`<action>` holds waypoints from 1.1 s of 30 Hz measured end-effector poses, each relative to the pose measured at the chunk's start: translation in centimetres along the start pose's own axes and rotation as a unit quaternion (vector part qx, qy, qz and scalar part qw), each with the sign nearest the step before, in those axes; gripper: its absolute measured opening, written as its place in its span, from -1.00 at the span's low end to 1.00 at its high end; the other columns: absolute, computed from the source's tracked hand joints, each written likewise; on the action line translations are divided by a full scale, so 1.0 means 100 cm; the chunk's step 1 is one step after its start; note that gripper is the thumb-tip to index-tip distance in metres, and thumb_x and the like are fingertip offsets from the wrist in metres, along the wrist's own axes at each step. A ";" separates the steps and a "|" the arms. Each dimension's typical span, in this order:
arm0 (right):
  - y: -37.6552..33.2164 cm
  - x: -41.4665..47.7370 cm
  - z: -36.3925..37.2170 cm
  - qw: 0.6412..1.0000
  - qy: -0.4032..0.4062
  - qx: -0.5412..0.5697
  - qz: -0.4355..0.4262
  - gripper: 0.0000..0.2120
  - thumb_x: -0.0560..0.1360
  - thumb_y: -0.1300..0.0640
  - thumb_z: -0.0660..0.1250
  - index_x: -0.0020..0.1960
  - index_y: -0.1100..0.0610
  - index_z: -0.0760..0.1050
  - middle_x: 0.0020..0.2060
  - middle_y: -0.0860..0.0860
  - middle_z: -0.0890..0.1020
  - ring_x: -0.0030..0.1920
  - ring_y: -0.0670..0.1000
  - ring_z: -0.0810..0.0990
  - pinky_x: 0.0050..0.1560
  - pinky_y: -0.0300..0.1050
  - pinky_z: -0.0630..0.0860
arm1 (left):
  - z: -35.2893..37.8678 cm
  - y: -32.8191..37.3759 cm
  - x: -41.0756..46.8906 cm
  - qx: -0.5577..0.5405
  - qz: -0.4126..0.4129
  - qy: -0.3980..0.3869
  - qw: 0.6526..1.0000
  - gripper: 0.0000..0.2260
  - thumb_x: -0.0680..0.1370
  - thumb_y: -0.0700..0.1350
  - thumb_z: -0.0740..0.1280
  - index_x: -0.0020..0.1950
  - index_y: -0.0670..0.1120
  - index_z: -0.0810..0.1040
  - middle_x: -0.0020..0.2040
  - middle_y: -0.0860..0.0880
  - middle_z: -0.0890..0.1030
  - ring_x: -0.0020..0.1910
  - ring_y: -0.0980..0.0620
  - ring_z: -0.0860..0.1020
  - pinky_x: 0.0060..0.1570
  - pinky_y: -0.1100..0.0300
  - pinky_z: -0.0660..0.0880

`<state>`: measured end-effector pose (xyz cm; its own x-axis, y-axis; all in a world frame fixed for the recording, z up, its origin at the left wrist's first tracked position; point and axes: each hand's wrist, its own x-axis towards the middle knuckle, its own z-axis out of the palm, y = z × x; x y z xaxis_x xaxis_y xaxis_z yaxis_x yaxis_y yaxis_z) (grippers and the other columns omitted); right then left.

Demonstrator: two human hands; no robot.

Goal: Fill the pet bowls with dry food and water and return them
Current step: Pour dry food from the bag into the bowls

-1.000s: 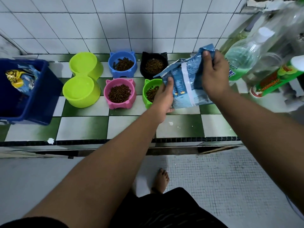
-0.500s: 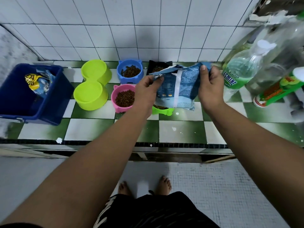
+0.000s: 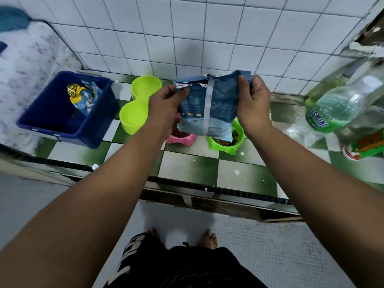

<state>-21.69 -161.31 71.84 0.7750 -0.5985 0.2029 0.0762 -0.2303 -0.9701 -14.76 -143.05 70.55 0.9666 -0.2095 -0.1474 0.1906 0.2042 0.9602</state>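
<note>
White wall tiles [image 3: 187,28] back a green-and-white checkered counter [image 3: 197,169], with the person's bare feet on grey floor below. At the counter's left end stands a blue plastic bin [image 3: 62,121] containing a yellow-and-blue packet [image 3: 83,96]. Clear bottles, one labelled with green liquid [image 3: 332,109], lean in at the right. Centre frame, a blue food bag [image 3: 207,109] is held upright above the bowls, its torn top open. Left hand [image 3: 166,107] pinches the bag's upper left corner between thumb and fingers; right hand [image 3: 253,104] grips the upper right corner, fingers closed on it. Beside the left hand, a lime double bowl [image 3: 137,100] sits empty. Partly hidden beneath the bag, a pink bowl [image 3: 182,139] and a green bowl [image 3: 230,142] both hold brown kibble.
</note>
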 end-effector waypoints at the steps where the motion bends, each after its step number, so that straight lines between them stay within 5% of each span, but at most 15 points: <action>1: -0.005 0.000 0.016 1.000 -0.010 0.005 0.001 -0.66 0.63 0.00 0.25 -0.11 0.28 0.43 -0.28 0.03 0.45 -0.27 -0.08 0.40 -0.29 -0.13 0.36 | -0.015 0.011 0.003 0.006 0.013 0.010 1.000 -0.93 0.56 -0.27 0.43 -0.10 -0.13 0.62 -0.19 -0.05 0.69 -0.22 0.02 0.62 -0.22 0.15 0.59; 8: -0.040 -0.002 0.157 0.996 -0.063 -0.012 -0.059 -0.46 0.54 -0.18 0.30 -0.21 0.34 0.42 -0.38 0.12 0.43 -0.32 -0.03 0.37 -0.34 0.04 0.36 | -0.147 0.080 0.034 0.008 0.052 0.073 0.996 -0.88 0.56 -0.25 0.44 -0.15 -0.11 0.58 -0.25 -0.04 0.68 -0.32 0.05 0.62 -0.30 0.20 0.56; 13: -0.073 -0.016 0.261 0.995 -0.067 -0.008 -0.080 -0.59 0.58 -0.04 0.32 -0.31 0.16 0.29 -0.44 -0.09 0.27 -0.37 -0.12 0.21 -0.35 -0.14 0.18 | -0.240 0.126 0.055 0.008 0.054 0.087 0.995 -0.86 0.55 -0.20 0.46 -0.18 -0.10 0.57 -0.28 -0.03 0.67 -0.36 0.06 0.62 -0.35 0.21 0.55; 24: -0.075 -0.028 0.391 0.997 -0.071 -0.004 -0.017 -0.61 0.59 -0.01 0.33 -0.31 0.12 0.30 -0.46 -0.09 0.25 -0.40 -0.11 0.20 -0.39 -0.15 0.18 | -0.357 0.156 0.104 0.052 0.010 0.099 0.994 -0.78 0.55 -0.21 0.47 -0.26 -0.08 0.53 -0.33 0.01 0.65 -0.39 0.10 0.60 -0.39 0.25 0.51; 30: -0.051 -0.030 0.420 0.993 -0.109 0.002 0.042 -0.64 0.58 -0.03 0.34 -0.28 0.14 0.37 -0.40 0.05 0.35 -0.36 -0.05 0.30 -0.36 -0.11 0.25 | -0.386 0.135 0.120 0.074 -0.030 0.139 0.987 -0.90 0.44 -0.16 0.57 -0.21 -0.10 0.68 -0.09 -0.20 0.72 -0.13 -0.11 0.67 -0.03 -0.12 0.65; 33: -0.033 -0.030 0.429 0.990 -0.122 -0.047 0.047 -0.62 0.59 -0.03 0.32 -0.30 0.13 0.33 -0.43 0.01 0.32 -0.37 -0.06 0.27 -0.35 -0.11 0.23 | -0.394 0.122 0.127 0.092 -0.044 0.158 0.982 -0.84 0.46 -0.18 0.55 -0.26 -0.09 0.62 -0.17 -0.14 0.69 -0.19 -0.06 0.65 -0.06 -0.03 0.65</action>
<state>2.65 -125.89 68.70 0.9053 -0.4203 0.0622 -0.0541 -0.2592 -0.9643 6.62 -105.58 71.06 0.9579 0.0950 -0.2708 0.2705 0.0165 0.9626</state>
